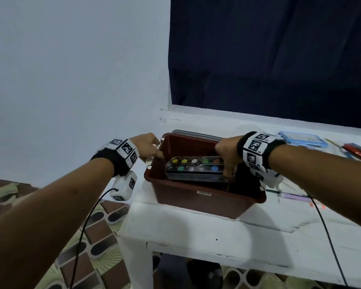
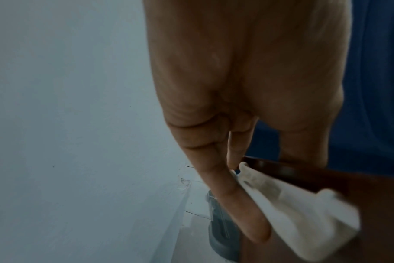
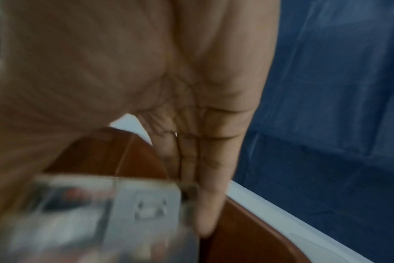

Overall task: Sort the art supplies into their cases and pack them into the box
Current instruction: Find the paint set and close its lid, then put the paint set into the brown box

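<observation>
A brown plastic box (image 1: 206,202) stands at the left end of the white table (image 1: 196,232). A clear paint case (image 1: 194,167) with coloured paint pots lies tilted inside it. My right hand (image 1: 227,155) grips the case's right end, thumb on one side and fingers on the other, inside the box. In the right wrist view the paint case (image 3: 101,213) is blurred, with the right hand's fingers (image 3: 205,204) beside the box wall (image 3: 247,231). My left hand (image 1: 148,147) pinches the box's left rim, thumb inside. Its fingers (image 2: 225,178) lie on the white latch (image 2: 292,213).
A grey lid (image 1: 196,134) lies behind the box. To the right are a blue case (image 1: 302,139), red pencils (image 1: 356,153) and loose pens (image 1: 294,197). A black cable (image 1: 329,243) crosses the table. The table's left edge drops to a tiled floor (image 1: 88,236).
</observation>
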